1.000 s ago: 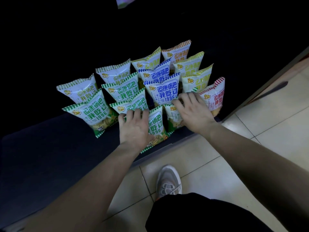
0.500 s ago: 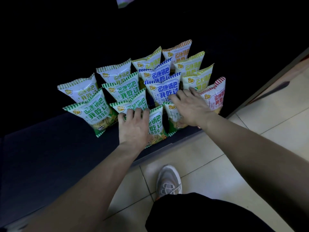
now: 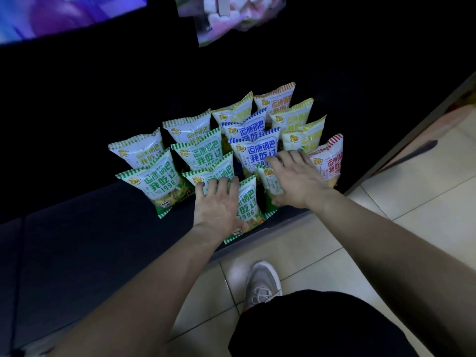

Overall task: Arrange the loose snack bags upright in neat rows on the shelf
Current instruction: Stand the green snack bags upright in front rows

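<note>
Several snack bags stand in rows on the dark low shelf (image 3: 85,243): green ones (image 3: 154,181) at left, blue ones (image 3: 255,148) in the middle, yellow ones (image 3: 304,135) and a red one (image 3: 331,161) at right. My left hand (image 3: 219,207) lies palm-down on the front green bag (image 3: 248,202), thumb at its lower edge. My right hand (image 3: 293,179) covers a small green bag (image 3: 271,182) between the blue and red bags, with the thumb under its side. Both bags lean back.
The shelf's front edge (image 3: 257,238) meets a pale tiled floor (image 3: 322,253), where my shoe (image 3: 261,282) stands. A dark upright panel (image 3: 401,140) bounds the shelf at right. A bag of pink and white sweets (image 3: 226,16) hangs above. Bare shelf lies to the left.
My right hand has slid left from the red bag's edge onto the small green bag. The left hand has stayed on the front green bag. The view has tilted up slightly.
</note>
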`<state>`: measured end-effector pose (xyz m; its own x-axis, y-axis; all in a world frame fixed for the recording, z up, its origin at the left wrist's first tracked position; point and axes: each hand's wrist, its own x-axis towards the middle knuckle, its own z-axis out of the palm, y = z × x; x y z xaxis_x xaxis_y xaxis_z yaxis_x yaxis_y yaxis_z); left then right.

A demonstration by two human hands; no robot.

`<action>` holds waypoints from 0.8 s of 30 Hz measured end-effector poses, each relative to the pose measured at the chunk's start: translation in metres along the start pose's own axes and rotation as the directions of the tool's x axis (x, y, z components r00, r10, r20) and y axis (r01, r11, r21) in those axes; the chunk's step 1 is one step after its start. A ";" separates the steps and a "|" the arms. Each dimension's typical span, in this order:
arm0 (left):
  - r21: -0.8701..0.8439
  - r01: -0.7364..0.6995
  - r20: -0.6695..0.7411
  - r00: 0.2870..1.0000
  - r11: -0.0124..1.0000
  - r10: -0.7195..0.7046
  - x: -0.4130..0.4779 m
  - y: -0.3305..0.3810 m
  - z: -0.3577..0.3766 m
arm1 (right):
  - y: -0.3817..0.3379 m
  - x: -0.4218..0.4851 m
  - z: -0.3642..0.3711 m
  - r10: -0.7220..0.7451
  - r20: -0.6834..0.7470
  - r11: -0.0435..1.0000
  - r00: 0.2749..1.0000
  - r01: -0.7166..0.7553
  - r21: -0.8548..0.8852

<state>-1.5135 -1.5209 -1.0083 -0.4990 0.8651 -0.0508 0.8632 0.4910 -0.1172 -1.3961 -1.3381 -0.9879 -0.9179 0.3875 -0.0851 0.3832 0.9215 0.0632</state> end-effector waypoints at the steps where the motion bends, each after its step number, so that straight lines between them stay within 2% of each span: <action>1: -0.006 0.004 0.009 1.000 1.000 -0.004 -0.001 -0.001 -0.003 | -0.002 -0.003 -0.005 0.014 -0.003 1.000 1.000 -0.014 0.012; 8: -0.090 0.058 0.067 0.996 0.994 -0.052 -0.005 -0.017 -0.011 | -0.010 -0.011 -0.007 0.061 0.113 0.993 0.992 -0.071 0.094; 10: -0.079 0.051 -0.022 0.998 0.996 -0.053 -0.027 -0.038 -0.047 | -0.029 -0.026 -0.052 0.074 0.054 0.992 0.996 -0.079 0.101; 17: -0.192 0.101 0.007 0.995 0.976 -0.101 -0.011 -0.055 -0.059 | -0.017 -0.010 -0.069 0.125 0.063 0.981 0.990 -0.133 0.143; 24: -0.268 0.132 0.050 0.991 0.954 -0.123 0.041 -0.088 -0.038 | -0.004 0.069 -0.056 0.089 0.060 0.991 0.994 -0.094 0.098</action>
<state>-1.6068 -1.5250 -0.9620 -0.6047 0.7919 -0.0852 0.7784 0.6103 0.1470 -1.4669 -1.3167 -0.9388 -0.8725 0.4685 -0.1387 0.4762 0.8789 -0.0269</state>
